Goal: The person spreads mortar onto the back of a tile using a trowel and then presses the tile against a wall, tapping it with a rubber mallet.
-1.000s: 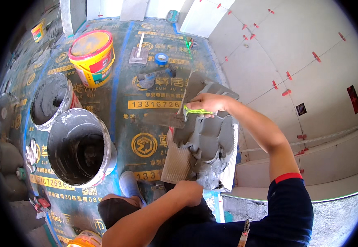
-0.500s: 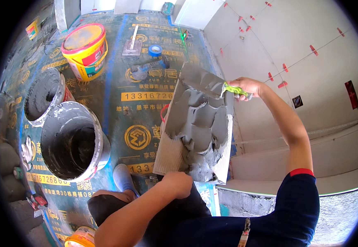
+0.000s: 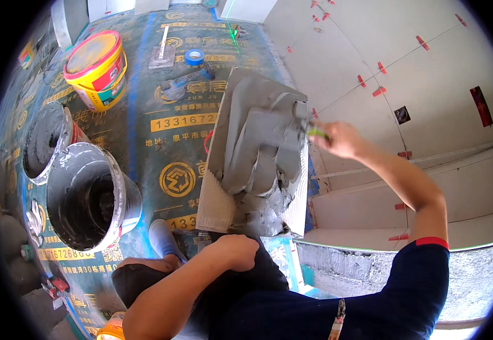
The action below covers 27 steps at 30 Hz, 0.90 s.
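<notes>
A rectangular tile [image 3: 215, 207] with a ribbed, pale back lies in front of me, coated with wet grey mortar [image 3: 252, 141]. The coat is smoother on the far part and lumpy near me, where ribs still show at the corners. My right hand [image 3: 340, 139], slightly blurred, is closed round the green handle [image 3: 318, 134] of a trowel at the tile's right edge. Its blade rests on the mortar and blends into it. My left hand [image 3: 241, 253] is curled into a fist just below the tile's near edge, by my knee; its fingertips are hidden.
Two mortar-smeared buckets, the nearer [image 3: 127, 198] and the farther [image 3: 71, 133], stand at left, with a lidded yellow bucket [image 3: 96, 73] beyond. A notched trowel [image 3: 161, 56], blue tape [image 3: 194, 56] and a grey tool [image 3: 184, 84] lie ahead. A tiled wall [image 3: 360, 39] with red clips rises at right.
The trowel has swept over the far part of the tile, leaving smoother, broader strokes in the mortar. My right hand has come slightly nearer; the left stays in place. The view has shifted a little.
</notes>
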{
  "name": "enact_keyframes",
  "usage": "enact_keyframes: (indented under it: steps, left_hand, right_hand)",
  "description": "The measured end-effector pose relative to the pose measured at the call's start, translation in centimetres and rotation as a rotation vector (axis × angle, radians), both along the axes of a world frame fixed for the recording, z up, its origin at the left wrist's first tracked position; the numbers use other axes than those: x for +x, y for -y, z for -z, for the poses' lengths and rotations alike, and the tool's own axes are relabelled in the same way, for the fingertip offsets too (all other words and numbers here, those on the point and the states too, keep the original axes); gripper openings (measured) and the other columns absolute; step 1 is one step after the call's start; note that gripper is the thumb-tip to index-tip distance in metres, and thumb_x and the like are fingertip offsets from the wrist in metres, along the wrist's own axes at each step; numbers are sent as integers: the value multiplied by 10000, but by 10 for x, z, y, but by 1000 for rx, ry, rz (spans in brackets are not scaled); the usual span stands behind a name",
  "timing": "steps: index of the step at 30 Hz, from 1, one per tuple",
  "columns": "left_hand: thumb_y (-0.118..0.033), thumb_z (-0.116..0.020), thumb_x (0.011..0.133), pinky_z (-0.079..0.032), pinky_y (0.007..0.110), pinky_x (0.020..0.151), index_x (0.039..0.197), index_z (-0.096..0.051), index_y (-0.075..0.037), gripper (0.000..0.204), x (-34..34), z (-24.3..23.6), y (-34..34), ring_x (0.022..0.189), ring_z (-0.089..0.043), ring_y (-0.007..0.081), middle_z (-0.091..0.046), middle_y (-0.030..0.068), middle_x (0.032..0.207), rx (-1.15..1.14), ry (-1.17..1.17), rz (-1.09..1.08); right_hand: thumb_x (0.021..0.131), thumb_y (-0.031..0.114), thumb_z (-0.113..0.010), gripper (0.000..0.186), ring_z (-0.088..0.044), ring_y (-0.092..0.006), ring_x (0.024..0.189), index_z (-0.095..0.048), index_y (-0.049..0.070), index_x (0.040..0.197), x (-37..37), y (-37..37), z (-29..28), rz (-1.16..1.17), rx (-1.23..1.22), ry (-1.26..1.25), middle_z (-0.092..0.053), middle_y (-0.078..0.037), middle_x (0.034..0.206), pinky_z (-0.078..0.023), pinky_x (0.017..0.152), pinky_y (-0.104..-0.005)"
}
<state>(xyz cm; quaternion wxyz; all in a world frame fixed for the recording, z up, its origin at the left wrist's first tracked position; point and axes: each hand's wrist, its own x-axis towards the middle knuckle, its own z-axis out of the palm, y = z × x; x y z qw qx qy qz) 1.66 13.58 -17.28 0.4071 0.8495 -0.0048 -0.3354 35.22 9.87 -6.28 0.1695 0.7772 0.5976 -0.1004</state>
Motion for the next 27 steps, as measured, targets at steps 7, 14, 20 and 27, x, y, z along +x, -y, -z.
enact_keyframes:
  steps: [7,14,20,27]
  left_hand:
    - [-194,-528,862,-485,422,901,1259,-583,-58,423,-18,9,4,1024,-628,374,-667,203,1098,-159,-15,21]
    - [-206,-503,912,-481,358,879,1325,-512,-32,448,-5,12,6,966,-657,257,-735,80,898,-401,-178,126]
    - [-215,-518,917,-483,354,876,1324,-509,-17,453,-5,11,1,957,-664,253,-734,88,897,-365,-226,81]
    - [-223,-530,931,-490,356,858,1328,-504,-14,450,-8,12,1,942,-667,255,-732,94,893,-363,-234,71]
  right_hand:
    - [973,478,-502,458,-477,-93,517,-535,116,1253,-15,22,-15,968,-127,-831,-502,-20,669,-389,403,-242]
    - [967,539,-451,576,-645,-231,739,-436,164,1404,14,114,3,-370,-131,-180,-613,-90,823,-567,663,-360]
    - [907,479,-575,497,-649,-264,714,-522,223,1330,95,63,-1,-417,-7,176,-618,-72,870,-553,646,-399]
    - [943,478,-545,499,-568,-179,574,-517,174,1337,110,-2,14,168,207,-72,-542,-59,697,-469,495,-339]
